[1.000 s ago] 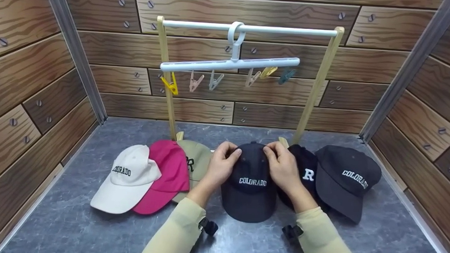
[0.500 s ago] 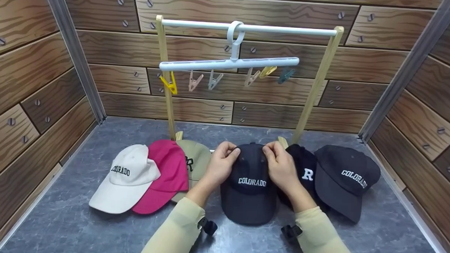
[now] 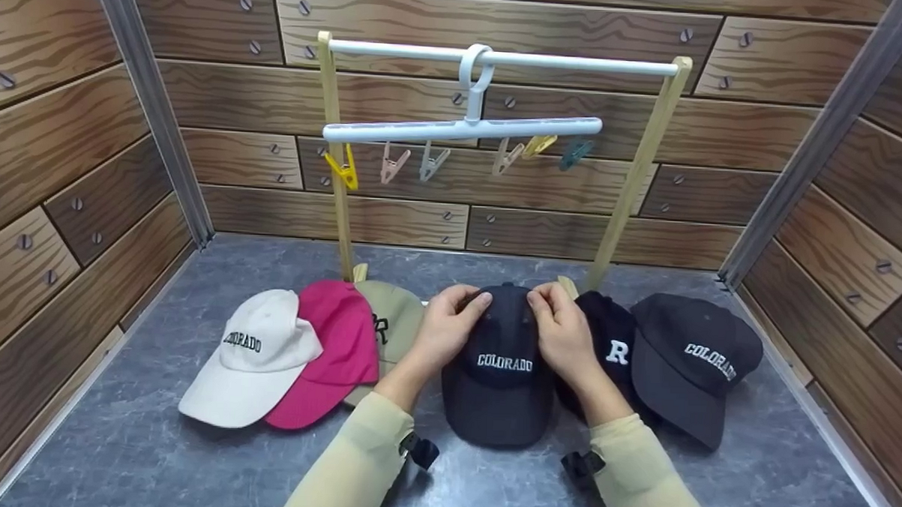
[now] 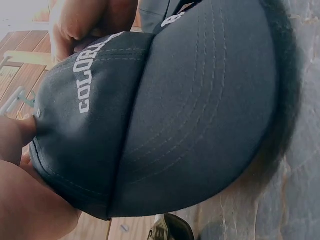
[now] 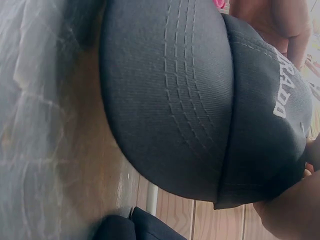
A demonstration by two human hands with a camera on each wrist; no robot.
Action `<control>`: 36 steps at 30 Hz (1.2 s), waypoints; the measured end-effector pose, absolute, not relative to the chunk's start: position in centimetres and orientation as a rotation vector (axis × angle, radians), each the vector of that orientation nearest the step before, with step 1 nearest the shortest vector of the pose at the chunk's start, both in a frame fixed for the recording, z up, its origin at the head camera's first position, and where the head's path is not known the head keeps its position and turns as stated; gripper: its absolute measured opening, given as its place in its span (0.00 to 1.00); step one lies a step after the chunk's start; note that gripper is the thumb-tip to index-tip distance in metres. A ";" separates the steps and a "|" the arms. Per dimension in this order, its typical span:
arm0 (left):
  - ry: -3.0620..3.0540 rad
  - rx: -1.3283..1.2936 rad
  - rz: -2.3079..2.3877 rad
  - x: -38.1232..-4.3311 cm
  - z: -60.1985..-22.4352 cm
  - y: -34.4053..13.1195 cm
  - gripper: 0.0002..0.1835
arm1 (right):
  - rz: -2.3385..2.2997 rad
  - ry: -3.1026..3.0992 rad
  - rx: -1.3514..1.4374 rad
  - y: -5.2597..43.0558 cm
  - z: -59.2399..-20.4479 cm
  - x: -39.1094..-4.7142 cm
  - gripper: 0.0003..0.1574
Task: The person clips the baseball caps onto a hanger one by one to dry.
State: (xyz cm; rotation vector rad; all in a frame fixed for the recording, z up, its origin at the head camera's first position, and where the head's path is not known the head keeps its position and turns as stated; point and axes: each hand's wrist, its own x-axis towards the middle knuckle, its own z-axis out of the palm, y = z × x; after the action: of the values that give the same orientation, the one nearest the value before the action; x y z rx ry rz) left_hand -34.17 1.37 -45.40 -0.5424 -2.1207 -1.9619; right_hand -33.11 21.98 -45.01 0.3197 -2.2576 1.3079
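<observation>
We find the dark cap (image 3: pixel 500 390) between the two hands, brim towards the wearer of the camera and COLORADO facing up; the left hand (image 3: pixel 444 328) pinches its crown on one side, thumb in front, and the right hand (image 3: pixel 567 336) pinches the opposite side likewise. Whether the brim touches the worktop (image 3: pixel 146 393) we cannot tell. We judge it light cloth, unlikely to slip or break — the crown soft enough to fold, the stitched brim stiffer. The upper crown, taken at both sides, seems a sound hold; the brim would lever. Neighbours lie close: beyond the left hand's outer side we note an olive cap (image 3: pixel 398 312), then a pink cap (image 3: pixel 335 339), then a white cap (image 3: pixel 256 352), overlapping; just beside the right hand, a black cap (image 3: pixel 599 319) marked R, partly hidden by that arm, then a charcoal cap (image 3: pixel 687 359). Sideways room looks scant. Above and beyond both hands hangs a white hanger (image 3: pixel 463 129) with dangling clips (image 3: pixel 344 169), on a rack (image 3: pixel 578 61).
</observation>
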 end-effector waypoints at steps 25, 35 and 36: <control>-2.084 -0.492 -2.156 -35.6 -45.7 1.7 0.15 | 1.461 -2.267 0.242 21.8 -45.2 -33.9 0.11; -2.121 -0.515 -2.094 -36.6 -44.7 1.4 0.15 | 1.547 -2.242 0.217 21.5 -44.8 -34.6 0.12; -2.128 -0.513 -2.092 -36.7 -44.6 1.3 0.15 | 1.553 -2.240 0.213 21.4 -44.8 -34.7 0.12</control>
State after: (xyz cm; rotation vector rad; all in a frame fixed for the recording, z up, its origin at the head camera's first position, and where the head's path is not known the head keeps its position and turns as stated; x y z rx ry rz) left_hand -36.68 1.29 -44.63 -0.5131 -2.1280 -2.0923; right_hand -34.69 21.39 -44.79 0.2134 -2.2398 1.5531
